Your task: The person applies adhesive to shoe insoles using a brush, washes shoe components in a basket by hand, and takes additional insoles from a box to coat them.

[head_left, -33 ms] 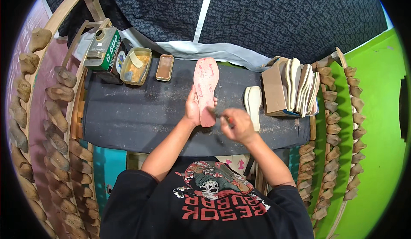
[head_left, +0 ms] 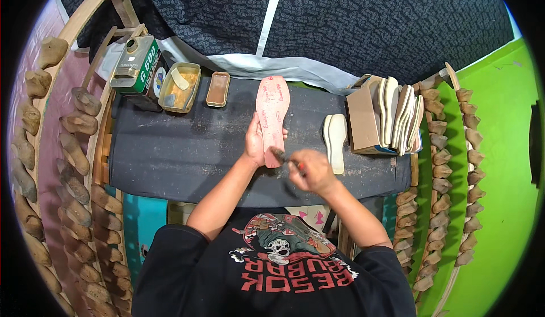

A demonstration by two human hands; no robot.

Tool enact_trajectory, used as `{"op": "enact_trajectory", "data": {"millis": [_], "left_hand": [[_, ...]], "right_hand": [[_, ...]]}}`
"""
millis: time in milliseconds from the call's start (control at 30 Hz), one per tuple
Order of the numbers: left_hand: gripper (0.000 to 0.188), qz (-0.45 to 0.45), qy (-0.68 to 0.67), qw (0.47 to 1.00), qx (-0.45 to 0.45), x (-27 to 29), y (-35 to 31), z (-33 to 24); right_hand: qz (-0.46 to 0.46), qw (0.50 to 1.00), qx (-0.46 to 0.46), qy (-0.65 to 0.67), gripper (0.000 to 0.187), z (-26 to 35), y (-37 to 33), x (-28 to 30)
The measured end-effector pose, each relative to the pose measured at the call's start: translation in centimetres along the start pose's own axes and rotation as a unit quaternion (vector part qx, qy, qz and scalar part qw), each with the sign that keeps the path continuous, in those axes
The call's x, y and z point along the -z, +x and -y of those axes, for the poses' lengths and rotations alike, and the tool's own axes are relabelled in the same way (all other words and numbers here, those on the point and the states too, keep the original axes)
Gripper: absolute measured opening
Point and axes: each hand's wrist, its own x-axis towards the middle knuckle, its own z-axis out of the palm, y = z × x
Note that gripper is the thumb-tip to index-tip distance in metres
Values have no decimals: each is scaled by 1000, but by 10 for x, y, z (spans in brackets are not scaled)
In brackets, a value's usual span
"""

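A long pink shoe insole (head_left: 273,98) printed with red marks lies in my left hand (head_left: 254,141), which supports it from below and the left edge; fingertips show at its right edge. My right hand (head_left: 311,171) is closed round a short brush-like tool (head_left: 282,156) with a dark tip and some red on its handle. That tip touches the darker, narrow near end of the insole. Motion blurs the tool a little, so its exact kind is hard to make out. A cream sole (head_left: 336,144) lies on the table just right of my right hand.
The table has a dark cloth (head_left: 170,164). Along its far left stand a metal can (head_left: 133,67), a tub of yellowish glue (head_left: 183,93) with a spatula, and a small brown-filled tray (head_left: 218,89). At right, a cardboard box (head_left: 363,115) holds several soles. Racks of wooden shoe lasts (head_left: 72,175) flank both sides.
My right hand has shifted slightly left and nearer to me, carrying the tool's tip down across the near end of the insole. My left hand and the insole stay nearly still.
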Motion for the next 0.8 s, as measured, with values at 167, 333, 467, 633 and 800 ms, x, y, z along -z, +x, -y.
{"op": "enact_trajectory", "data": {"millis": [167, 333, 467, 633, 800], "left_hand": [[67, -19, -10, 1000, 13, 4, -1, 3], [64, 19, -46, 999, 16, -3, -1, 10], [66, -49, -6, 999, -14, 5, 1, 4], [68, -70, 7, 997, -37, 8, -5, -10], [66, 17, -50, 999, -7, -2, -11, -16]], "right_hand": [[25, 998, -41, 44, 22, 3, -3, 8], [-5, 993, -120, -2, 18, -24, 7, 12], [17, 999, 3, 37, 21, -6, 2, -4], [33, 994, 4, 103, 19, -1, 6, -10], [-18, 991, -123, 38, 18, -26, 19, -10]]}}
